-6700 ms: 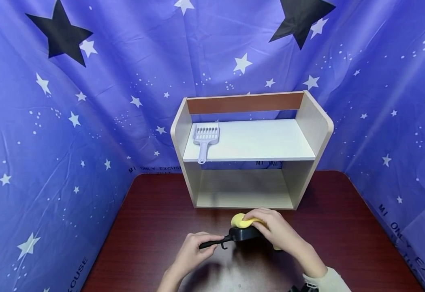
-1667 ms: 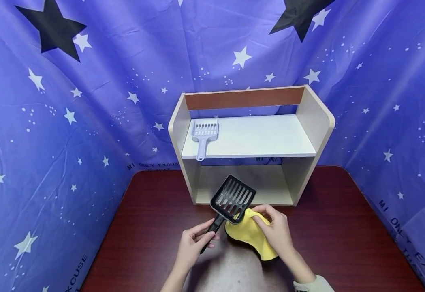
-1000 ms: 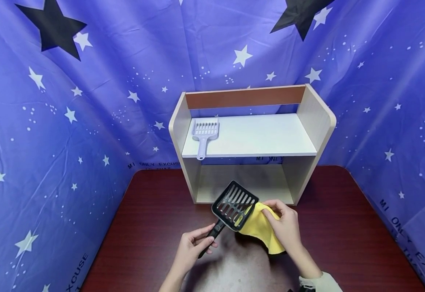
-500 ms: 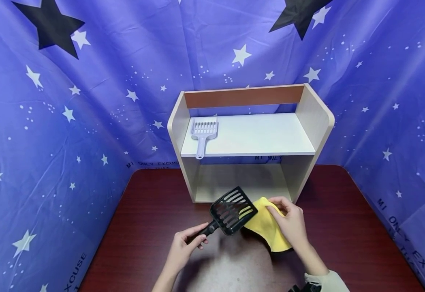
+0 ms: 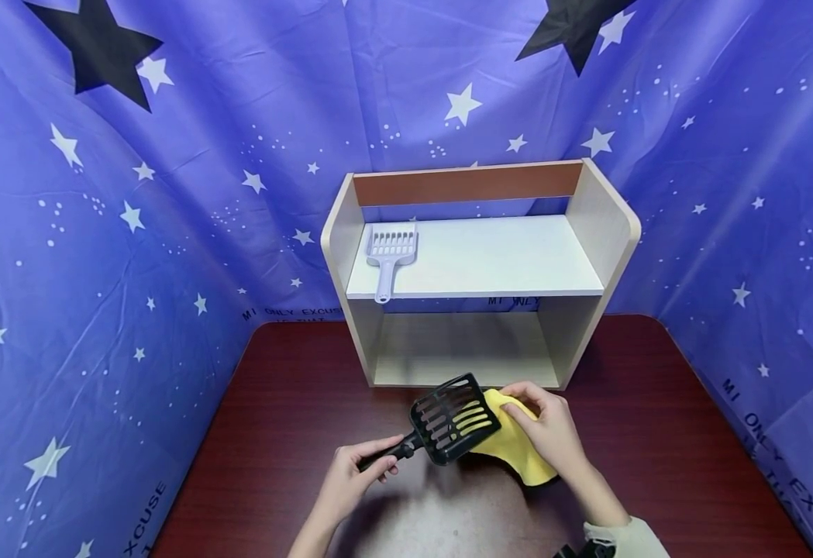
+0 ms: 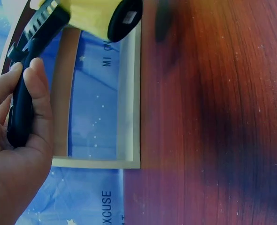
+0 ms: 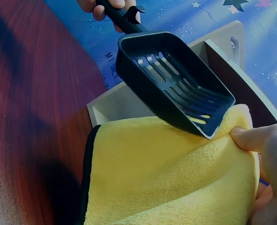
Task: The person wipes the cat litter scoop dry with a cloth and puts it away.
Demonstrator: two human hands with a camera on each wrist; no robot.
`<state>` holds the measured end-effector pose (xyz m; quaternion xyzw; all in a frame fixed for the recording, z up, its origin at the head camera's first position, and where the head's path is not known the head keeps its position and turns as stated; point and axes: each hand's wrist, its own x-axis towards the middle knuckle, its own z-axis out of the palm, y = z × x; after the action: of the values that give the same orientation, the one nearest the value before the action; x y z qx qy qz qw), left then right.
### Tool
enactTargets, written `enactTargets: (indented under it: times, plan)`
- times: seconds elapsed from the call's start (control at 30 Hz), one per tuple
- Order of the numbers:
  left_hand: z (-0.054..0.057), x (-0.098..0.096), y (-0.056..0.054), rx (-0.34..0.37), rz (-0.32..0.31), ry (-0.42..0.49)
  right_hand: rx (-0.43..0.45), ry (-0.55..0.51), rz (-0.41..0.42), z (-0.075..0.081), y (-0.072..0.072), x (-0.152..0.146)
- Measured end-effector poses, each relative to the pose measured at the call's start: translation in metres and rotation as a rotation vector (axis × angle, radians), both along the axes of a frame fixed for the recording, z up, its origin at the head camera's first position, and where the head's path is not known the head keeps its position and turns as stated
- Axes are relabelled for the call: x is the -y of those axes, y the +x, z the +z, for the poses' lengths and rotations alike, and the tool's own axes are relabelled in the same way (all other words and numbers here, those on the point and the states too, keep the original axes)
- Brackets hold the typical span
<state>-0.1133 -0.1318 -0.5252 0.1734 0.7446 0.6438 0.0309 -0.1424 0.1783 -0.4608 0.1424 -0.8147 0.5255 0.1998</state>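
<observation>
In the head view my left hand [image 5: 350,477] grips the handle of a black slotted litter scoop [image 5: 441,446], held above the table with its head pointing right. A yellow cloth [image 5: 518,453] with a dark edge hangs from my right hand [image 5: 549,426], pinched between thumb and fingers. The cloth lies behind the scoop's far edge and shows through some slots. From the right wrist view, the scoop's rim [image 7: 176,35] overlaps the cloth [image 7: 166,168] close to my right thumb. The left wrist view shows left fingers curled round the black handle [image 6: 21,108].
Beyond the hands stands a wooden two-tier shelf [image 5: 476,260] on the dark red table [image 5: 273,434]. A pale lavender litter scoop [image 5: 390,256] lies on its upper board at the left. Blue star-patterned curtains [image 5: 225,194] enclose the table at the back and sides.
Earlier the cloth was folded over the side-on scoop; since then the scoop has turned to show its slots. In the last second its head has swung right and lower, and my left hand has shifted left.
</observation>
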Motion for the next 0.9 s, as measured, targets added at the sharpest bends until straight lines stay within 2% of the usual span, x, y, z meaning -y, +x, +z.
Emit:
enactTargets:
  times: [0.3,0.53,0.9]
  plan:
    - [-0.002,-0.001,0.001,-0.001,0.029,0.016,-0.020,-0.014,-0.019,0.000,-0.003,-0.005]
    - [-0.005,0.006,0.000,0.014,0.056,0.022,-0.032,-0.032,-0.028,-0.031,-0.017,-0.028]
    - [-0.007,0.013,-0.002,-0.032,0.087,0.017,-0.030,0.005,-0.100,-0.032,-0.015,-0.053]
